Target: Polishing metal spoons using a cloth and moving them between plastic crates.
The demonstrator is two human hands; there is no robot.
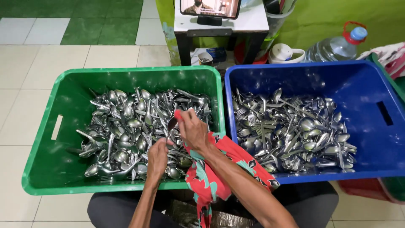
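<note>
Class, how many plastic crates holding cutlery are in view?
2: the green crate on the left, under both hands, and the blue crate on the right. Others may lie outside the picture.

Steel spoon (171, 123) in red cloth (211, 169)

The person's left hand (157, 158) and right hand (193, 130) have bare arms with no sleeves, and the legs wear dark trousers (110, 210).
</note>
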